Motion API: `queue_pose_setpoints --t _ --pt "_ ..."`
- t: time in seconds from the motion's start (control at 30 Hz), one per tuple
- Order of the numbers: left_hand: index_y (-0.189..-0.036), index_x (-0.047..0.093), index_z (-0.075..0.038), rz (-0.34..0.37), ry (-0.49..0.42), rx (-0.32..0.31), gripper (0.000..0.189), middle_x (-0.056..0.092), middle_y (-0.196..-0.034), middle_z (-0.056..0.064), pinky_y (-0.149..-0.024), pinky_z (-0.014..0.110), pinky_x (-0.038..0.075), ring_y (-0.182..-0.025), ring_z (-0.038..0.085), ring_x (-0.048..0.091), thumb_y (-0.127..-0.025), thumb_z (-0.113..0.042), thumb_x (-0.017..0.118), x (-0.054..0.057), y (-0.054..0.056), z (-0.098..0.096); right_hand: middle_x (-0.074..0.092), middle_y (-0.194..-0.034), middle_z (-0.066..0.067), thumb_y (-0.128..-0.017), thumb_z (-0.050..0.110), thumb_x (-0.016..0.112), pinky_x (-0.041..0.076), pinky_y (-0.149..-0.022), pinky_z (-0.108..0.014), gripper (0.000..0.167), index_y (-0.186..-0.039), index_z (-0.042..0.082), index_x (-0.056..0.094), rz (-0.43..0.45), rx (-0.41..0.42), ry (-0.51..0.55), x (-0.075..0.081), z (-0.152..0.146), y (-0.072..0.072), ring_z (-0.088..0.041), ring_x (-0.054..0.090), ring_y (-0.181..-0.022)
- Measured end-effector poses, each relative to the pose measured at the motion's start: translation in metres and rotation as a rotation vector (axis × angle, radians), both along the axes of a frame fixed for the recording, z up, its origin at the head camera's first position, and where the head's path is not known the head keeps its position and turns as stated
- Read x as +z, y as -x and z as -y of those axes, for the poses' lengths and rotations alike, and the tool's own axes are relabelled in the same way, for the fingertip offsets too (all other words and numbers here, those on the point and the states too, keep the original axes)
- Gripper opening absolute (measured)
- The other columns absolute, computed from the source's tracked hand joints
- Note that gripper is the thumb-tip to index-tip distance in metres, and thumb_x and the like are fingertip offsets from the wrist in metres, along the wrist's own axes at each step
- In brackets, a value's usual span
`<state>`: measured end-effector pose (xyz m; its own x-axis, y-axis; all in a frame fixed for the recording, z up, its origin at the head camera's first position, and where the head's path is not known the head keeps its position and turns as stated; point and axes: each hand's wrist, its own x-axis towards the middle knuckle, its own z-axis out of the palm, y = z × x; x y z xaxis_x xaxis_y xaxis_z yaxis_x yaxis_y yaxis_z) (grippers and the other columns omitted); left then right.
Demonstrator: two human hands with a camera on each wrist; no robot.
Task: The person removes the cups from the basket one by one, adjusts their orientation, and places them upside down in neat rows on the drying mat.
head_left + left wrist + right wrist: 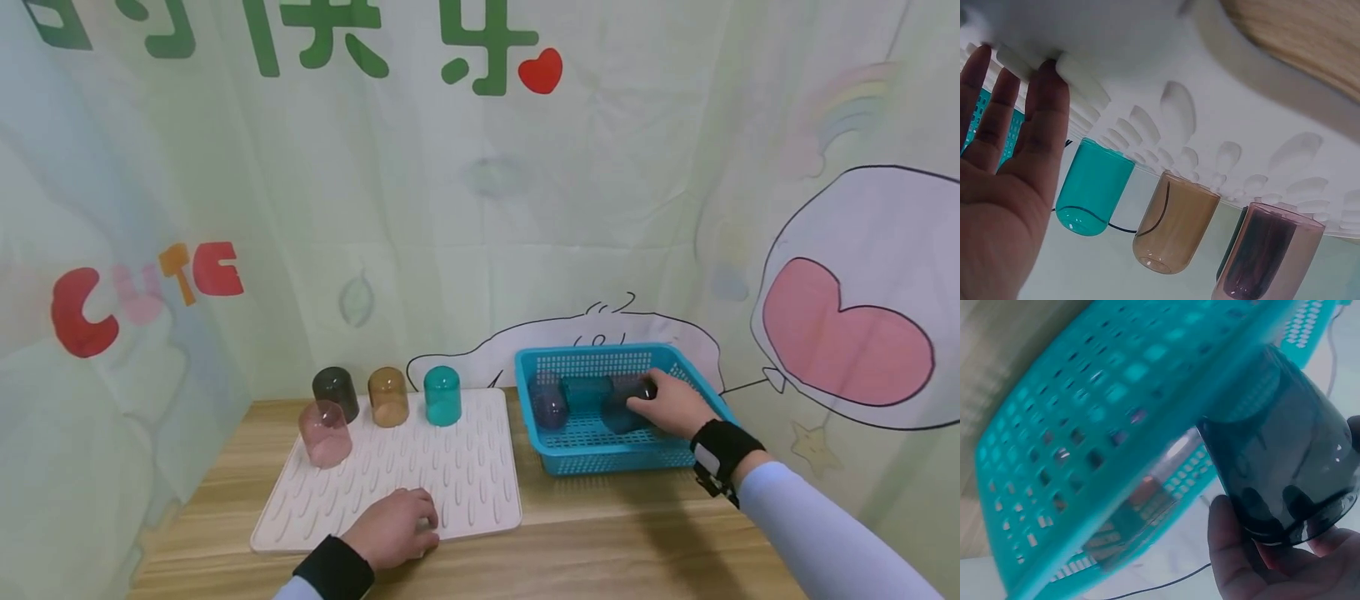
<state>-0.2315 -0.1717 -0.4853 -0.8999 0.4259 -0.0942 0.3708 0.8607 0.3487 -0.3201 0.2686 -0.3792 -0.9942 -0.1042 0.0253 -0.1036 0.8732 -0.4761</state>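
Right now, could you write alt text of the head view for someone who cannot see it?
A person's right hand grips a dark cup at a blue basket with more cups inside. The left hand is at the near edge of a white mat bearing four upside-down cups: pink, black, amber and teal.

Fingers (1226,550) gripping dark glass (1279,456), turquoise basket (1124,475)

pass: from above into blue basket (592,365) | pass: between basket and mat (480,487) | block: four upturned cups (388,400), basket's front wall (622,461)

soft light casts a faint shadow on the table (555,567); up close, the basket (1147,456) blurs.
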Motion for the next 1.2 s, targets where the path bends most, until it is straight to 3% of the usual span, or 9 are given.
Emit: queue_pose_setpoints --t 0.17,0.33,0.57,0.73,0.93,1.2 --pt "-0.090 0.074 -0.022 0.023 -0.016 0.016 0.011 0.062 -0.091 -0.011 -0.083 0.038 0.054 -0.082 0.009 0.053 -0.090 -0.033 0.075 0.001 -0.002 0.001 0.054 -0.135 -0.028 -0.097 0.031 0.061 0.056 -0.087 -0.048 0.057 -0.141 -0.004 0.047 -0.056 0.071 0.090 0.007 0.014 -0.012 -0.035 0.057 -0.104" --pt "-0.093 0.073 -0.021 -0.001 -0.011 0.012 0.012 0.063 -0.090 -0.012 -0.084 0.039 0.056 -0.083 0.007 0.057 -0.092 -0.033 0.073 0.003 -0.004 0.003 0.049 -0.140 -0.026 -0.098 0.029 0.062 0.057 -0.093 -0.051 0.052 -0.139 0.001 0.051 -0.106 0.133 0.165 0.010 0.027 -0.023 -0.037 0.054 -0.114" --pt "-0.100 0.073 -0.017 -0.046 -0.004 0.042 0.017 0.069 -0.100 -0.005 -0.091 0.044 0.057 -0.094 0.015 0.066 -0.093 -0.032 0.073 0.008 -0.007 0.002 0.052 -0.143 -0.023 -0.097 0.033 0.065 0.057 -0.096 -0.051 0.059 -0.145 0.005 0.045 -0.071 0.152 0.225 0.013 0.043 -0.036 -0.037 0.059 -0.118" --pt "-0.119 0.068 -0.013 -0.114 -0.047 0.054 0.030 0.069 -0.116 0.002 -0.097 0.047 0.055 -0.110 0.022 0.067 -0.094 -0.030 0.072 0.011 -0.009 -0.002 0.052 -0.145 -0.022 -0.096 0.037 0.066 0.058 -0.095 -0.050 0.065 -0.148 0.009 0.039 -0.035 0.152 0.273 0.012 0.056 -0.044 -0.035 0.060 -0.118" --pt "-0.147 0.047 -0.014 -0.245 -0.119 0.070 0.061 0.057 -0.140 0.007 -0.105 0.047 0.052 -0.128 0.024 0.059 -0.095 -0.035 0.072 0.021 -0.010 -0.013 0.052 -0.145 -0.019 -0.094 0.037 0.069 0.057 -0.097 -0.053 0.070 -0.151 0.016 0.035 -0.029 0.159 0.307 0.007 0.076 -0.054 -0.033 0.061 -0.116" --pt "-0.156 0.034 -0.019 -0.344 -0.240 0.032 0.079 0.046 -0.153 0.009 -0.107 0.049 0.051 -0.138 0.027 0.051 -0.092 -0.042 0.074 0.041 -0.015 -0.036 0.057 -0.138 -0.015 -0.090 0.035 0.074 0.057 -0.095 -0.054 0.072 -0.150 0.019 0.038 -0.026 0.178 0.363 -0.003 0.101 -0.065 -0.029 0.063 -0.110"
